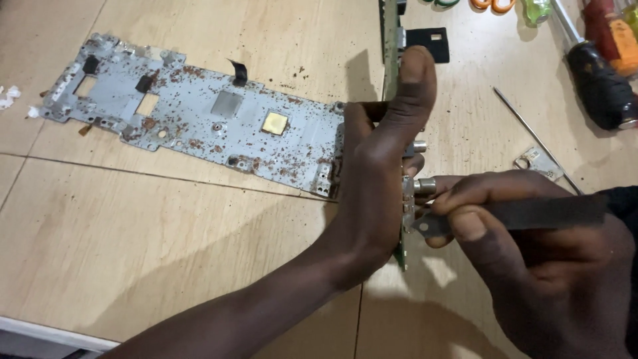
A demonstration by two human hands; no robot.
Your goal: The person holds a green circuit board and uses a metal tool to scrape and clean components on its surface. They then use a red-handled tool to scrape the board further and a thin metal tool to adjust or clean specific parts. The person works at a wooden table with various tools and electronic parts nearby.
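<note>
My left hand point(382, 166) grips a green circuit board point(392, 40) that stands on edge, thumb up along its side. Silver round connectors point(423, 186) stick out of the board toward the right. My right hand point(531, 246) pinches a flat dark metal tool point(512, 214), and its rounded grey tip point(424, 225) touches the board just below the connectors. Left of my hands a long rusty grey metal shield plate point(199, 113) lies flat on the wooden table point(166, 233).
A black-handled screwdriver point(598, 80) lies at the upper right, its neighbours coloured red and orange. A thin metal rod point(531, 133) and a small metal bracket point(539, 162) rest right of the board. A black square piece point(428, 41) sits near the top.
</note>
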